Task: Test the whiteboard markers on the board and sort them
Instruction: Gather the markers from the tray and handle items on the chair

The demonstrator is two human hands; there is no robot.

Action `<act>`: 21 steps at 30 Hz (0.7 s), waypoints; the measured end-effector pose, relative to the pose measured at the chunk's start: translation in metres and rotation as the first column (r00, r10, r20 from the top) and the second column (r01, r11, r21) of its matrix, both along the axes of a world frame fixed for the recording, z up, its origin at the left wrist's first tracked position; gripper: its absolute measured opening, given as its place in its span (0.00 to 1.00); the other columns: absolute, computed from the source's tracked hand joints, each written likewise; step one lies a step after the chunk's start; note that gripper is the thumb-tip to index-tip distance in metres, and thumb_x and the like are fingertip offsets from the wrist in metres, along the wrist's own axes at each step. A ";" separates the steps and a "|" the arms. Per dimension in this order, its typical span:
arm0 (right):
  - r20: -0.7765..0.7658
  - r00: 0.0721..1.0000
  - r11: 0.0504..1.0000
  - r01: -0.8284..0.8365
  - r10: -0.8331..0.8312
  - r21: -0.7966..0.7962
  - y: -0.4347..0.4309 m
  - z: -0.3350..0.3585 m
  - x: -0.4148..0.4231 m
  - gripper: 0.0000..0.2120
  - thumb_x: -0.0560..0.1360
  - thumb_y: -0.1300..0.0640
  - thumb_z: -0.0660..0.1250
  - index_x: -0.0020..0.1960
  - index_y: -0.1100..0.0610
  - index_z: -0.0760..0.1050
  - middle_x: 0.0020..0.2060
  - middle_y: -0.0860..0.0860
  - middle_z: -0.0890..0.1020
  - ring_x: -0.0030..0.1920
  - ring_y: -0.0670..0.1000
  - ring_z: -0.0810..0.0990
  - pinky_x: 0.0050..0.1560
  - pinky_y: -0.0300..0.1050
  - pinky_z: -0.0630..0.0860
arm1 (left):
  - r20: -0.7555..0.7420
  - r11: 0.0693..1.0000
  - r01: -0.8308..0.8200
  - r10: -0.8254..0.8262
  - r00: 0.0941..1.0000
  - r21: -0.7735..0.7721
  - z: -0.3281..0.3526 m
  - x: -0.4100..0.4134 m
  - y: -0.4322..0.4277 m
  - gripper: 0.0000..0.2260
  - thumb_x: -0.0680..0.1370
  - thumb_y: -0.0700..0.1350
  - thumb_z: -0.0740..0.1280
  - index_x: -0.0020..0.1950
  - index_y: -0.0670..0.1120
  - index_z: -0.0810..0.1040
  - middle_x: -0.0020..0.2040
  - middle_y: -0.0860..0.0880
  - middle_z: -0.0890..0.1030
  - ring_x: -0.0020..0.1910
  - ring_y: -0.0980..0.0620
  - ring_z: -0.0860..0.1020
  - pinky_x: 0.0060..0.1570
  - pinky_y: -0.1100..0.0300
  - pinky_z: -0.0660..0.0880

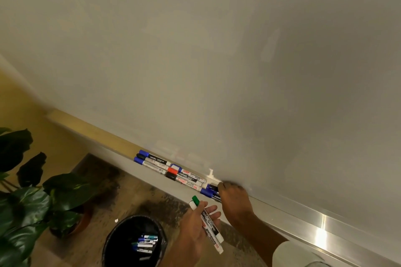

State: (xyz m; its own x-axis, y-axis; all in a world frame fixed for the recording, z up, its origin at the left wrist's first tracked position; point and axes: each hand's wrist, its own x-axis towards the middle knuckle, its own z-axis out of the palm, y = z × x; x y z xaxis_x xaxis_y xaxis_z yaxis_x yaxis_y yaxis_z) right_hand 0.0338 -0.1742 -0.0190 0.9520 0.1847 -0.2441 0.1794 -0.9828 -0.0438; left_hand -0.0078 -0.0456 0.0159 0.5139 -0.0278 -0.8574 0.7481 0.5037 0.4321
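Head view: my left hand [198,223] carries two markers [210,231] across the palm, loosely pinned. Right hand [233,196] curls over the blue-capped markers [206,191] on the tray [303,223]; whether it grips one, I cannot tell. Risk: the loose pair slips, or a nudge rolls tray markers off toward the bin [110,241].

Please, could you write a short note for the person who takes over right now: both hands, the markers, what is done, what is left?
Left hand holds two markers, one green-capped.
Right hand curls over blue-capped markers on the tray; grip unclear.
Done: several markers lie in the bin.
Left: the row of markers on the tray, to test and sort.
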 end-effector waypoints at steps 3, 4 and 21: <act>0.030 0.999 0.999 -0.024 0.023 0.035 0.001 -0.005 0.000 0.20 0.79 0.61 0.63 0.70 0.56 0.66 0.66 0.56 0.74 0.65 0.56 0.72 0.67 0.50 0.68 | -0.003 1.000 -0.014 0.014 1.000 0.001 -0.004 -0.001 -0.002 0.11 0.85 0.43 0.61 0.58 0.35 0.76 0.61 0.33 0.81 0.48 0.37 0.83 0.42 0.48 0.80; 0.051 0.998 0.998 -0.028 0.025 0.049 0.001 -0.008 0.000 0.21 0.79 0.60 0.64 0.70 0.56 0.67 0.66 0.56 0.74 0.65 0.56 0.72 0.68 0.51 0.67 | -0.007 1.000 -0.015 0.015 1.000 0.000 -0.005 -0.001 -0.002 0.12 0.85 0.43 0.61 0.61 0.34 0.76 0.62 0.33 0.81 0.49 0.37 0.83 0.41 0.48 0.80; 0.166 0.845 0.819 0.415 -0.509 0.397 -0.023 -0.028 -0.048 0.17 0.68 0.67 0.75 0.56 0.59 0.81 0.50 0.54 0.83 0.47 0.55 0.81 0.46 0.48 0.81 | 0.012 0.992 -0.043 0.045 0.999 -0.115 -0.011 -0.005 0.006 0.13 0.84 0.41 0.62 0.63 0.33 0.74 0.62 0.32 0.80 0.51 0.35 0.82 0.52 0.43 0.79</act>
State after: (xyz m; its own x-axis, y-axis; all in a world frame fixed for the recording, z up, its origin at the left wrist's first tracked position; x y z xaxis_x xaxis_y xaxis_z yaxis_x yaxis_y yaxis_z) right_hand -0.0142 -0.1975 -0.0466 0.9634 -0.2680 0.0106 -0.2416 -0.8843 -0.3996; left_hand -0.0131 -0.0398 0.0047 0.5290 -0.1030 -0.8424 0.7183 0.5830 0.3798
